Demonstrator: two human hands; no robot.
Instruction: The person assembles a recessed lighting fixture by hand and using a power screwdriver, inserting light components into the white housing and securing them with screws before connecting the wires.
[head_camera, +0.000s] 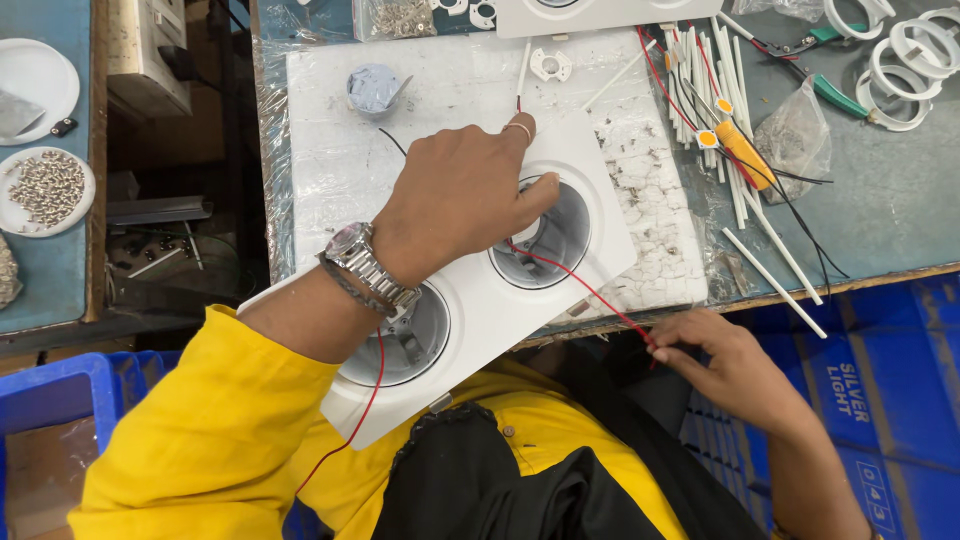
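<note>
The left hand (460, 195) lay spread, palm down, on the white twin-ring lamp housing (480, 300), its thumb dipped into the far round opening, pressing the housing against the bench edge. The right hand (725, 365), just off the bench, pinched a red wire (585, 288) running from that opening. Beyond lay white sleeving tubes (720, 90) and an orange-handled tool (745, 155).

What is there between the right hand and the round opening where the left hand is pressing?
In the head view, a red wire runs from the right hand across the white housing to the opening under the left hand.
</note>
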